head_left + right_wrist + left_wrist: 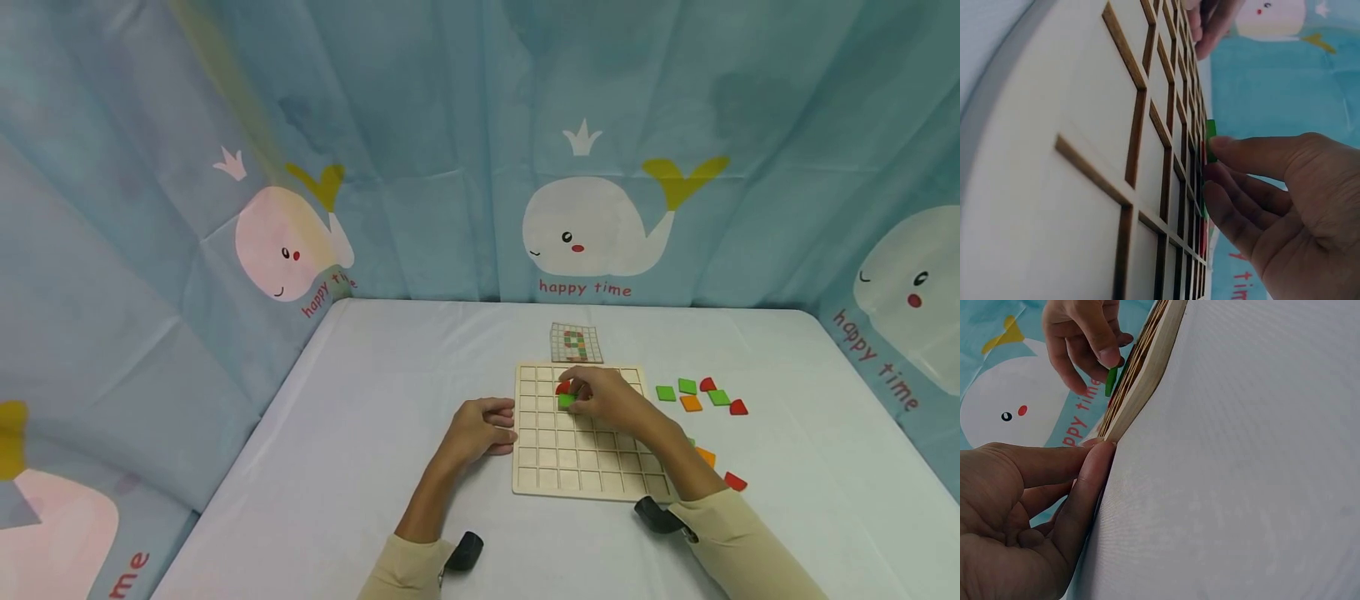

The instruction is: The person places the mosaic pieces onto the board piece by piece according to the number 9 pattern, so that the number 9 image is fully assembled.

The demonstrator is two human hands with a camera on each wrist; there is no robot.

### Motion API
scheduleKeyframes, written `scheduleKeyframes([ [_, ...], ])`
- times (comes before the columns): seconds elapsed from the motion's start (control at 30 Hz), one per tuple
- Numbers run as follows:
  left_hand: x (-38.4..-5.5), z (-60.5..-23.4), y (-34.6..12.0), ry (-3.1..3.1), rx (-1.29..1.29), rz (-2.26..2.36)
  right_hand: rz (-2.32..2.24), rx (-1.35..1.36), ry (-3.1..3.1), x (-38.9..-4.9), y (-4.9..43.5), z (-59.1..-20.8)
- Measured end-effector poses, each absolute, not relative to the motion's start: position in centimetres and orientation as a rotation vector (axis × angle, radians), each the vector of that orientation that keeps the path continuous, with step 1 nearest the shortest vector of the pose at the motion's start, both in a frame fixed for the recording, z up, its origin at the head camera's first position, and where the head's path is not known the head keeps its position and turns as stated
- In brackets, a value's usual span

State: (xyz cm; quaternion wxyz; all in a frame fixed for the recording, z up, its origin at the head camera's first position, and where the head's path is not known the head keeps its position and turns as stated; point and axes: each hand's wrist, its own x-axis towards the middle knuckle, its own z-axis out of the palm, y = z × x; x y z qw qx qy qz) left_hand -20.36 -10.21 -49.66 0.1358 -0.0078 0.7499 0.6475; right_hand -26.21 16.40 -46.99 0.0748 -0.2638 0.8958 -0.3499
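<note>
A green tile [566,402] is over the far half of the gridded board [547,479], left of the board's middle, pinched by the thumb and a fingertip of the right hand [603,400]. Such a grip probably suits a thin piece, leaving the cells around it free; whether the tile touches the board I cannot tell. A red piece [563,388] shows just beyond it, on the board.

The left hand [480,427] lies against the board's left edge, thumb and fingers spread along it, likely to steady the board. The green tile is thus at the right hand's fingertips, and apart from the left hand, farther in from that edge.

Just beyond the board's far edge lies a card [576,342] with a coloured pattern on a grid, presumably set there to stay in sight. Off the board's right side, loose tiles [666,393] in green, orange and red are spread over the white bench [405,367], apparently within the right hand's reach. A whale-print curtain [450,233] hangs behind the board.
</note>
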Motion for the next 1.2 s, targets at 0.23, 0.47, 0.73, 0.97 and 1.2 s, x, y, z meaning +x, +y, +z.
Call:
scheduleKeyframes([
  [0.23, -20.3, -49.8, -10.2, 2.171, -0.020, 1.875, -1.037, -0.768, 2.662, -26.0, 16.1, -47.2],
  [0.47, -20.2, -49.8, -10.1, 2.173, -0.020, 1.871, -1.019, -0.766, 2.674, -26.0, 16.1, -47.5],
  [0.73, -20.2, -49.8, -10.1, 2.168, -0.011, 1.872, -1.015, -0.762, 2.696, -25.8, 16.0, -47.5],
  [0.97, -20.3, -49.8, -10.1, 2.174, -0.010, 1.869, -1.071, -0.740, 2.672, -25.5, 16.2, -47.3],
  [1.2, -20.3, -49.8, -10.1, 2.179, -0.019, 1.865, -1.107, -0.761, 2.670, -25.0, 16.7, -47.1],
])
